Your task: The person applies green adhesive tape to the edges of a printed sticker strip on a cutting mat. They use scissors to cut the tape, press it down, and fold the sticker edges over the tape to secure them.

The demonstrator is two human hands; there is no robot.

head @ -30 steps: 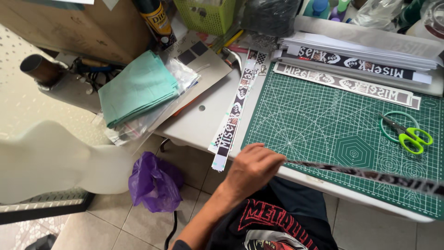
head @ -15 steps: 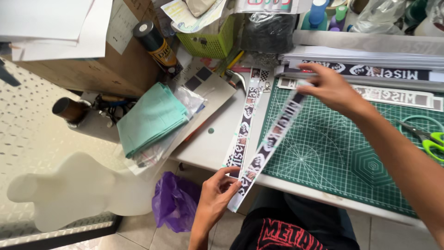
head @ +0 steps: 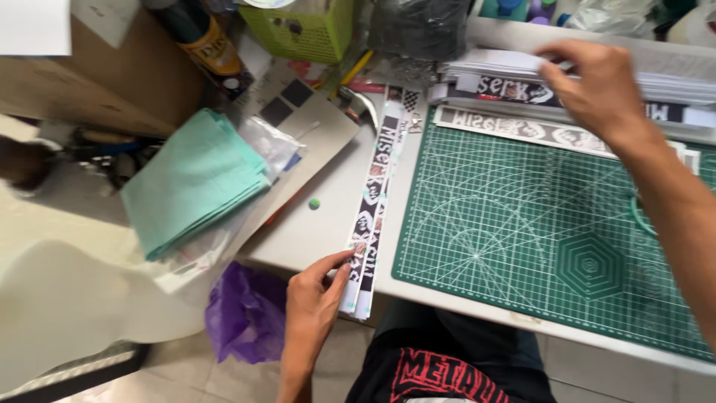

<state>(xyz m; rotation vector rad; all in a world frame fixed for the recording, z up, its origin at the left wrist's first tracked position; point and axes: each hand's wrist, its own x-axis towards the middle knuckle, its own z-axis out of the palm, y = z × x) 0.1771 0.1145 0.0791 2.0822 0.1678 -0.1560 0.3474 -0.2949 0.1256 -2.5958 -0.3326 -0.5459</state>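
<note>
My left hand (head: 317, 295) rests its fingertips on the near end of a stack of long printed paper strips (head: 375, 194), which lies on the white table just left of the green cutting mat (head: 522, 224). The strips hang slightly over the table's front edge. My right hand (head: 593, 82) reaches to the back of the mat and touches a pile of white sheets and printed strips (head: 522, 89) there, fingers curled on its top layer. Another printed strip (head: 522, 128) lies along the mat's far edge.
A folded stack of mint-green cloth (head: 194, 179) lies at the left on a grey board (head: 313, 127). A green basket (head: 306, 30), a glue tube (head: 205, 41) and a dark bag (head: 418, 30) stand at the back. A purple bag (head: 246, 310) lies on the floor.
My right hand has let go of the strip and moved to the pile at the back. The strip now lies on the stack left of the mat, under my left fingertips.
</note>
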